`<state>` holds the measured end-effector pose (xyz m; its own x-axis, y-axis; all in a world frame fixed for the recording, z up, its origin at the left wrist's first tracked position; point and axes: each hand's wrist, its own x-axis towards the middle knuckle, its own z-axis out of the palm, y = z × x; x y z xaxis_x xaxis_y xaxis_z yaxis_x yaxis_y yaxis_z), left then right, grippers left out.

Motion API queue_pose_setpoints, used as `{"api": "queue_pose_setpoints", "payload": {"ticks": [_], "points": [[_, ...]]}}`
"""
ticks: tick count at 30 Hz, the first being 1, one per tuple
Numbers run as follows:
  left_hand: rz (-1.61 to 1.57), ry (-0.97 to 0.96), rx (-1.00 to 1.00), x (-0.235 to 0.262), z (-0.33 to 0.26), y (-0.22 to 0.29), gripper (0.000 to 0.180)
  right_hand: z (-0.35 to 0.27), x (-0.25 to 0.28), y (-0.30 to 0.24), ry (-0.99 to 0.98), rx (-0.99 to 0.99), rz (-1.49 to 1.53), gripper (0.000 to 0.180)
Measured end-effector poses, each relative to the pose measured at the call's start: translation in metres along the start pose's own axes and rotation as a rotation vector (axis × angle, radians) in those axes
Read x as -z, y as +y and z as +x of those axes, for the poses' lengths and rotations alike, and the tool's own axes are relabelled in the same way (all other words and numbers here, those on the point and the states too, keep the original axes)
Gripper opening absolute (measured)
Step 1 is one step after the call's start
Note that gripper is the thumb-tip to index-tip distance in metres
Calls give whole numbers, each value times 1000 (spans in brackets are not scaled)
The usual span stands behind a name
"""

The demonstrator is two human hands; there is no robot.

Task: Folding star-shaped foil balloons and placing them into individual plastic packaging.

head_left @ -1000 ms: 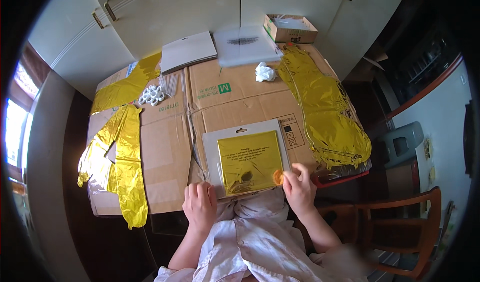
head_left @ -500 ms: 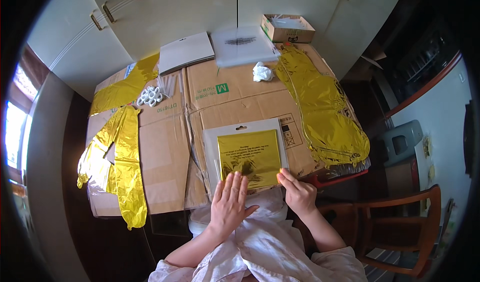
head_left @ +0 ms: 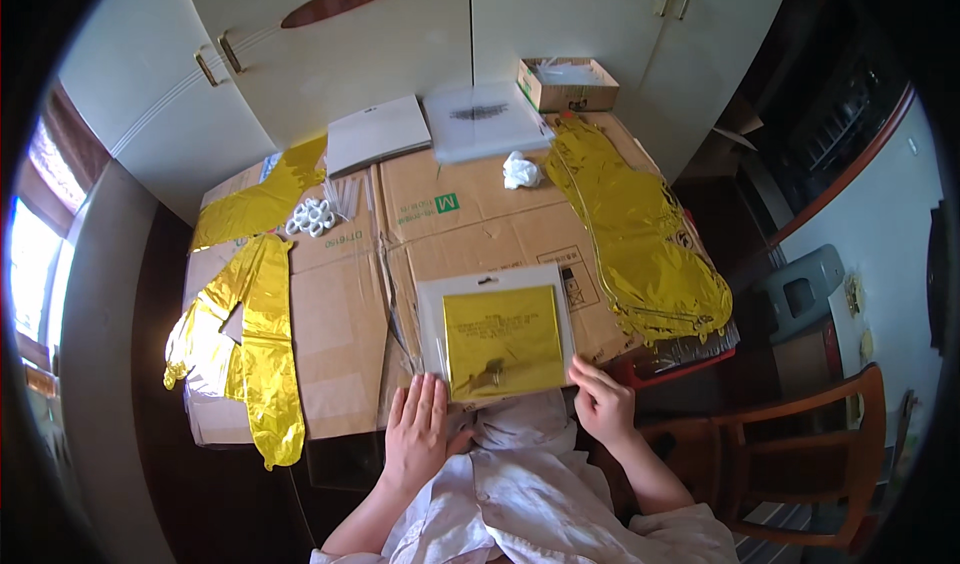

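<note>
A clear plastic packet (head_left: pixel 492 280) with a white backing and a hang hole at its top lies at the near edge of the cardboard. A folded square of gold foil (head_left: pixel 502 339) shows inside it. My left hand (head_left: pixel 418 434) rests flat, fingers straight, by the packet's lower left corner. At the lower right corner, my right hand (head_left: pixel 604 404) is closed, with thumb and forefinger pinching the packet's edge. Flat gold foil balloons lie on both sides: one with legs (head_left: pixel 268 349) at the left, another (head_left: pixel 255 199) behind it, and a wide pile (head_left: pixel 645 239) at the right.
Cardboard (head_left: pixel 335 364) covers the table. White rings (head_left: pixel 312 218) and clear straws (head_left: pixel 343 199) lie at the left. Farther back are white sheets (head_left: pixel 378 136), clear bags (head_left: pixel 485 124), crumpled white tissue (head_left: pixel 521 171) and an open box (head_left: pixel 568 89). A wooden chair (head_left: pixel 800 419) stands at the right.
My left hand has slid left off the gold foil to the packet's lower left corner. My right hand keeps its pinch on the right side. The whole view has shifted slightly.
</note>
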<state>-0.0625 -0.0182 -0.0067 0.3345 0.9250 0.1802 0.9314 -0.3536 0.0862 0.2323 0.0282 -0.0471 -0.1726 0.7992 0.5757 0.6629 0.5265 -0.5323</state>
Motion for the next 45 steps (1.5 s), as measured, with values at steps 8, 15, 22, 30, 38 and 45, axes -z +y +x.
{"api": "queue_pose_setpoints", "payload": {"ticks": [8,15,22,30,38,45], "points": [[-384,51,-58,17,-12,-18,64,-22,-7,-16,-144,-808,759,16],[-1511,228,256,4,35,-48,79,8,-12,-20,13,-510,914,9],[-1593,313,153,22,62,-66,36,71,-15,-8,-55,-160,645,33],[-1051,259,328,-1,59,-59,48,93,-12,-12,-333,-268,480,17],[-713,502,312,-14,67,-53,56,100,-22,-28,-247,-109,418,20],[-797,320,295,6,66,-47,63,95,5,-28,-295,-166,419,25]]}}
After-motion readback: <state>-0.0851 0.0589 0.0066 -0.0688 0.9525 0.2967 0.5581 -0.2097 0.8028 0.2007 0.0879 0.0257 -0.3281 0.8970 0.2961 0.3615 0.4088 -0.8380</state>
